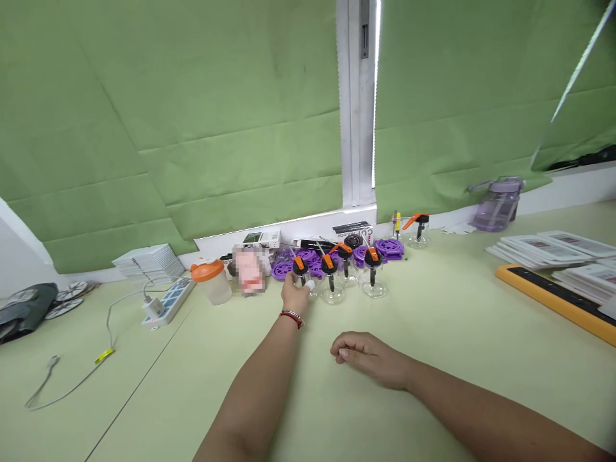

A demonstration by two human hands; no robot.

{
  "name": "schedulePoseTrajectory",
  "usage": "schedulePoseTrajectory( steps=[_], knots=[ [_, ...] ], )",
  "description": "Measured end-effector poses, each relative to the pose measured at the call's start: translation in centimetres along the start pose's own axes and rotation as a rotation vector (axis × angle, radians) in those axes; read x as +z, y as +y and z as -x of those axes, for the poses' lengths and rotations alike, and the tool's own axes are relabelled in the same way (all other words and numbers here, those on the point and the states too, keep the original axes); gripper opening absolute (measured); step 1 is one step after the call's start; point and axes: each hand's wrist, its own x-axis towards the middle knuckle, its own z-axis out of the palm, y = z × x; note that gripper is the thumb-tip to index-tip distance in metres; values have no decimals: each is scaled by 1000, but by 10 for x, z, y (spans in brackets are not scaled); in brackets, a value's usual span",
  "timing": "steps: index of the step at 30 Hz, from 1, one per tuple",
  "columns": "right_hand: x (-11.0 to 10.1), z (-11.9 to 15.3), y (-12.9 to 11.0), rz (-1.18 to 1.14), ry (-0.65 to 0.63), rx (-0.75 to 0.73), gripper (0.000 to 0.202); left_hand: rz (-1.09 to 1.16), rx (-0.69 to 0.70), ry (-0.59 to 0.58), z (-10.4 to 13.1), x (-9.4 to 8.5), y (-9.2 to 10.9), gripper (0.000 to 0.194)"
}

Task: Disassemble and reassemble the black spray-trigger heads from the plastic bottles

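Pinched in the left hand (295, 296), at that hand's one o'clock, the glass jar (301, 271) could topple its neighbour jar (332, 282) at three o'clock if swung sideways, the right hand (368, 356) lying half-open, empty, at four o'clock.

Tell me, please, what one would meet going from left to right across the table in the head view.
White power strip, orange-lidded cup, left hand, rightmost orange-handled glass jar, purple jug.
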Motion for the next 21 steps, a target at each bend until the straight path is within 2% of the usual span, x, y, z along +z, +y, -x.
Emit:
schedulePoseTrajectory(
  steps=[3,7,8,10,11,13,17,19,21],
  knots=[
    [-1,1,2,-134,26,12,37,108,10,30,11,-7,13,47],
    [-5,-3,1,-427,158,44,42,262,41,-88,53,-35,34,54],
    [-6,-5,0,-491,198,57,44,312,32,-176,66,-42,38,51],
    [-9,-10,-1,-591,280,77,46,558,-91,-525,91,-54,41,50],
    [-10,-13,-1,-620,321,87,46,650,-157,-635,102,-58,41,51],
    [-12,-18,1,-633,396,126,43,784,-278,-731,118,-60,38,50],
    [-16,-26,9,-595,449,218,40,875,-394,-736,122,-50,32,42],
    [-18,-29,13,-555,485,221,39,829,-426,-661,114,-42,32,40],
    [-22,-35,18,-484,550,214,38,736,-452,-533,104,-33,33,36]
  ],
)
